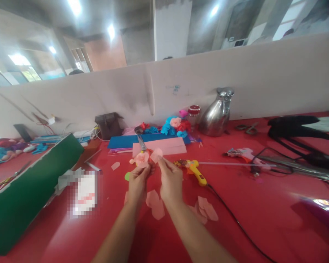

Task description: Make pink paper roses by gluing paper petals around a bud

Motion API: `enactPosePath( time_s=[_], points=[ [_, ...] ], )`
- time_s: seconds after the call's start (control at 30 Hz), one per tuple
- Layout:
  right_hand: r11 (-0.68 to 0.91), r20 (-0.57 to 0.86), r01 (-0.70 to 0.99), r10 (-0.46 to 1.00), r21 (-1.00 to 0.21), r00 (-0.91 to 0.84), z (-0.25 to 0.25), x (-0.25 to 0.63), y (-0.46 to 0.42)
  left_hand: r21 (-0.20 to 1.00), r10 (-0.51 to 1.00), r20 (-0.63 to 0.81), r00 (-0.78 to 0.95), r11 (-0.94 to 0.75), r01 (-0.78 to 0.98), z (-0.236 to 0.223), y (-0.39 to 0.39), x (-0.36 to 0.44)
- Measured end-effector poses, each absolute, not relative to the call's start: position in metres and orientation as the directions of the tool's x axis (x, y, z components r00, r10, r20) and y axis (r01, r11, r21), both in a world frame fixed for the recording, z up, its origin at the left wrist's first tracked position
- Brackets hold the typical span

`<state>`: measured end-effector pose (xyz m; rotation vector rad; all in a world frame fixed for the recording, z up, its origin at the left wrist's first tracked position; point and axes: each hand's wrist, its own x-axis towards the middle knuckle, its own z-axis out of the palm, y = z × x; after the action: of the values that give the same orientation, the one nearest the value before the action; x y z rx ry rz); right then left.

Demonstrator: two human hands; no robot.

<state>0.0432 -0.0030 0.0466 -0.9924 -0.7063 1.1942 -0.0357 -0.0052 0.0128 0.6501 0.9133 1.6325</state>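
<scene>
My left hand [138, 179] pinches a pink paper flower [141, 159] from below, its layered petals facing up. Close beside it, my right hand [170, 179] grips a single pink paper petal [157, 155] between thumb and fingers. Behind the flower lie scissors [141, 141], partly hidden by it. More loose pink petals [157, 210] are spread on the red table under my wrists, with another pile of petals [205, 210] to the right. A yellow hot glue gun [195, 171] rests just right of my right hand, a clear glue stick in its back end.
Pink and blue paper sheets [170, 145] lie behind my hands, near finished paper flowers [175, 126]. A steel jug [216, 113] and a red-lidded jar [193, 117] stand at the back. A green box [35, 193] is at left; the glue gun's black cord [233, 215] crosses the right side.
</scene>
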Motion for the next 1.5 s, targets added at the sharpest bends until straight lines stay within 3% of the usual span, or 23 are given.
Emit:
enactPosePath(
  time_s=[0.6, 1.23, 1.5],
  points=[
    [0.099, 0.017, -0.374, 0.976, -0.922, 0.217, 0.048, 0.038, -0.013, 0.894, 0.964, 0.024, -0.266, -0.14, -0.426, -0.002, -0.003, -0.038],
    [-0.034, -0.094, -0.357, 0.984, -0.933, 0.153, 0.053, 0.045, -0.02, 0.928, 0.959, 0.053, -0.278, -0.15, -0.342, 0.011, -0.006, -0.036],
    [-0.009, -0.046, -0.354, 0.995, -0.935, 0.094, 0.056, 0.05, -0.017, 0.943, 0.948, 0.112, -0.298, -0.196, -0.269, 0.012, -0.003, -0.041]
  ],
)
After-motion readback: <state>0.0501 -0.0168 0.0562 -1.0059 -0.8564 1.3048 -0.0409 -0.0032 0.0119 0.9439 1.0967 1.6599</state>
